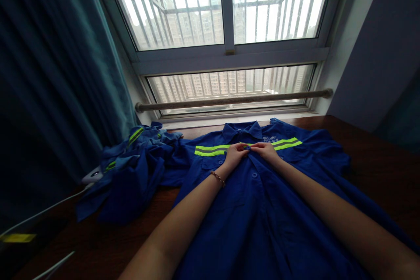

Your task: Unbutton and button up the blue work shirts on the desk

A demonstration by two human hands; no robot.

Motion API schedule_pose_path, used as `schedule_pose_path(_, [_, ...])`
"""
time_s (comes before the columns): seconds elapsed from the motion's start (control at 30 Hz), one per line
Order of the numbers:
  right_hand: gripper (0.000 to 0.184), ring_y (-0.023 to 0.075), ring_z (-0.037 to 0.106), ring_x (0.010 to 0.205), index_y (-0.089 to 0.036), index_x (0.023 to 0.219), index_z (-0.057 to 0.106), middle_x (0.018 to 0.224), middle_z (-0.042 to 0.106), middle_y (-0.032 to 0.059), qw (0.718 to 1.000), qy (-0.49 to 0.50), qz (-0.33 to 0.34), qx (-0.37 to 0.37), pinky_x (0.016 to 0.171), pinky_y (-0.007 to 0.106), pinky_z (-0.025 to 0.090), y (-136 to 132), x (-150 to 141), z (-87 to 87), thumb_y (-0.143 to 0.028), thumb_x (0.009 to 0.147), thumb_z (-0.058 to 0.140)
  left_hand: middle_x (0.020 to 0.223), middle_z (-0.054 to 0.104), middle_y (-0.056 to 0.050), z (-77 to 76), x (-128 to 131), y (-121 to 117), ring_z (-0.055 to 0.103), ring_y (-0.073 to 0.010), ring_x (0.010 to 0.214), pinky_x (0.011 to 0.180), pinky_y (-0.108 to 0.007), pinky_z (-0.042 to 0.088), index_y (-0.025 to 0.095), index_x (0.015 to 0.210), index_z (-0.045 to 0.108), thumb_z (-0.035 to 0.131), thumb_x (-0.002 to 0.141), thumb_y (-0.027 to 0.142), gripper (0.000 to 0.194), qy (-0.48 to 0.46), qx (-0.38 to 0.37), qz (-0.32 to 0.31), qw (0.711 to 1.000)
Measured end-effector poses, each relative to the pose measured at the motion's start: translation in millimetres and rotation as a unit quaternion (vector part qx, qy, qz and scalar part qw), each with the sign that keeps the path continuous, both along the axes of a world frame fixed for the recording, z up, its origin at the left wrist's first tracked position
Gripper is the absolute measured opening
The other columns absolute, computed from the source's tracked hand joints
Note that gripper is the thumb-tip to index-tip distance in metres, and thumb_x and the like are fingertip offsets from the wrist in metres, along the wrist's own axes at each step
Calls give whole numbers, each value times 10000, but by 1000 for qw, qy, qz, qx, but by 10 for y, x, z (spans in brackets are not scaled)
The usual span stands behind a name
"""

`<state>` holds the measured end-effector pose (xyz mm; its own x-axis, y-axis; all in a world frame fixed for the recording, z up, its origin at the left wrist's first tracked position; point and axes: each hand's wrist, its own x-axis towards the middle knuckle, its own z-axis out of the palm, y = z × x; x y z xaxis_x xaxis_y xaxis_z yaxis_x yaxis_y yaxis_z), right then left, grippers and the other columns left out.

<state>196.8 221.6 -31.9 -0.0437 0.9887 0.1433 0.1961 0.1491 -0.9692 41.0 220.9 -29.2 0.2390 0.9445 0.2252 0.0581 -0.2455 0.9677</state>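
Blue work shirt (229, 223) laid front up on dark wood tabletop (370, 162), collar (243, 130) toward window. Left hand (236, 155) and right hand (265, 152) meet at the chest, fingertips of both closed in a pinch on the front placket, 1 button (248, 148) between them. Next button (255, 175) sits just below.

Around: crumpled heap of blue garments (131, 183) with yellow-green strips, at the left against the shirt's sleeve. White device (92, 176) at the heap's edge, white cable (46, 207) running off left. Blue-green curtain (65, 74) far left. Behind the table, window frame (183, 57), outside bars and tower blocks; 1 metal rail (229, 101) crosses low. Beaded bracelet (218, 178) on left wrist.

Writing: pale chest logo (271, 139) on the shirt, right of the placket, too small to read. Yellow-green reflective band (210, 151) runs across the chest, partly covered by the hands.

Hard to see: shirt hem cut off at the bottom; buttonhole hidden by fingers; heap/sleeve boundary unclear; yellow item (19, 238) lower left blurred, can't identify.
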Motion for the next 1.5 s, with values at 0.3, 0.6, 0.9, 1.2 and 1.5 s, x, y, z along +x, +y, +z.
schedule_pose_path(0.3, [91, 145, 570, 653, -153, 677, 632, 681, 635, 30, 954, -263, 17, 141, 621, 233, 394, -437, -277, 584, -180, 657, 548, 660, 622, -17, -53, -94, 147, 547, -116, 605, 562, -204, 413, 119, 862, 644, 582, 664, 177, 215, 148, 132, 15, 980])
schedule_pose_path(0.6, [165, 174, 588, 684, -155, 936, 479, 889, 549, 83, 803, -586, -41, 101, 530, 242, 378, -1033, -484, 308, -155, 793, 396, 662, 594, -16, 65, -231, 503, 547, -138, 626, 646, -246, 419, 146, 950, 593, 546, 710, 149, 244, 326, 202, 92, 919])
schedule_pose_path(0.9, [182, 207, 473, 879, -146, 882, 542, 879, 530, 107, 817, -543, -82, 178, 746, 279, 372, -971, -360, 195, -277, 798, 447, 852, 597, -118, 195, -125, 104, 573, -205, 808, 734, -284, 402, 104, 1087, 477, 429, 761, 108, 329, 396, 179, 210, 876])
schedule_pose_path(1.2, [246, 213, 473, 806, -130, 909, 576, 827, 579, 112, 797, -568, -57, 197, 695, 278, 355, -1034, -378, 202, -79, 781, 373, 754, 569, -52, 55, -43, -565, 530, -145, 704, 655, -232, 406, 150, 757, 573, 411, 706, 74, 186, 367, 200, 76, 905])
schedule_pose_path(1.5, [313, 186, 502, 864, -136, 968, 545, 869, 588, 92, 841, -507, -17, 188, 773, 252, 358, -932, -291, 191, -35, 717, 388, 843, 549, -78, 141, -164, -636, 542, -181, 785, 695, -261, 390, 160, 817, 531, 516, 727, 197, 99, 451, 155, 112, 872])
